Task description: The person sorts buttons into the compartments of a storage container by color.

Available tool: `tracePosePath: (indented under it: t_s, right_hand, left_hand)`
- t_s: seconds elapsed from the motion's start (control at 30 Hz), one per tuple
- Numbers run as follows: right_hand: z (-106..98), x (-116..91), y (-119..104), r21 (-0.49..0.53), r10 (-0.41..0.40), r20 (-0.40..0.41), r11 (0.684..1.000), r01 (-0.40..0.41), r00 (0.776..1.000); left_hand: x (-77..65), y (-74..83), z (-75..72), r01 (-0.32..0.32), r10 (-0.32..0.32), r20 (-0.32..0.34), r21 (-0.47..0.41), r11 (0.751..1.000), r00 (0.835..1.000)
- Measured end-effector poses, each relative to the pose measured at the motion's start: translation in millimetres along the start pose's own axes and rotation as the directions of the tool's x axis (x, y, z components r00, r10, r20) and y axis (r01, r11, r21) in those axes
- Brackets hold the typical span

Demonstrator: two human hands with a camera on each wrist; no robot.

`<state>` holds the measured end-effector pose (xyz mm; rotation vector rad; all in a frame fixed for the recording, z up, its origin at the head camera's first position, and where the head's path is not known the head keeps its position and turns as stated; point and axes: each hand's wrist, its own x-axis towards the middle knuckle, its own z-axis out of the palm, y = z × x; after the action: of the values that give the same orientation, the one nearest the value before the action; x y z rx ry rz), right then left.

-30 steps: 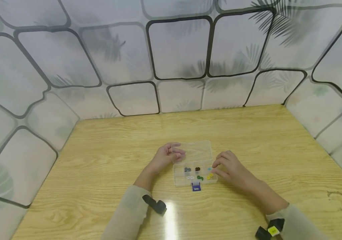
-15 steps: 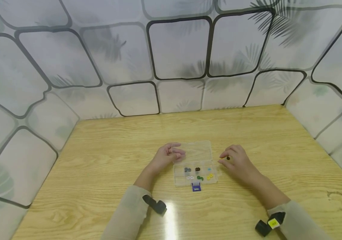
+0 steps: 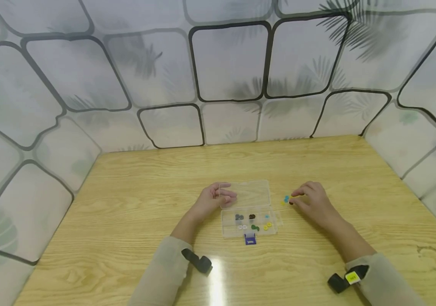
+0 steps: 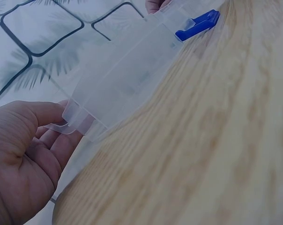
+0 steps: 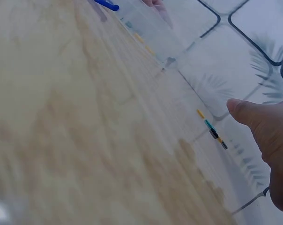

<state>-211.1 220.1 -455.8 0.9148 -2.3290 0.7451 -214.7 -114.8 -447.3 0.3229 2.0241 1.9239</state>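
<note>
A clear plastic compartment box (image 3: 230,229) lies with its lid (image 3: 250,193) raised back and its blue latch (image 3: 250,239) toward me. Small flat button-like pieces (image 3: 255,228) in grey, dark brown, white, green, yellow and light blue sit in its compartments. My left hand (image 3: 213,199) pinches the left side of the box near the lid hinge, thumb above and fingers behind, as the left wrist view shows. My right hand (image 3: 313,204) hovers right of the box, thumb and fingers apart, over a few loose pieces (image 3: 287,199) in blue, yellow and dark brown.
The box and loose pieces lie on a light wood-grain table (image 3: 145,191). A patterned cloth wall (image 3: 229,63) closes in the back and both sides. Dark camera straps (image 3: 199,260) sit on both sleeves. Light glares off the table's near part.
My right hand has moved right, away from the box's right compartments to the loose pieces, where blue and yellow ones now show beside the fingertips. My left hand has stayed on the box.
</note>
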Motion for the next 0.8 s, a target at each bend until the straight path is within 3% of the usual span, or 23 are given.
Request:
tracePosePath:
  t_s: [0.37, 0.63, 0.8]
  right_hand:
    - [2.9, -5.9, 5.5, 0.019, 0.045, 0.083, 0.999, -0.047, 0.996]
    - [10.1, -7.7, 13.0, 0.014, -0.07, 0.03, 0.997, 0.07, 0.997]
    - [9.3, -7.4, 12.7, 0.007, -0.062, 0.047, 0.998, 0.062, 0.997]
  left_hand:
    - [0.0, -1.0, 0.7, 0.001, -0.001, -0.003, -0.004, 1.0, 1.0]
    - [-0.3, -1.0, 0.9, -0.003, 0.003, -0.002, 0.007, 1.0, 1.0]
    - [-0.7, -0.5, 1.0, -0.004, 0.004, -0.002, 0.005, 1.0, 1.0]
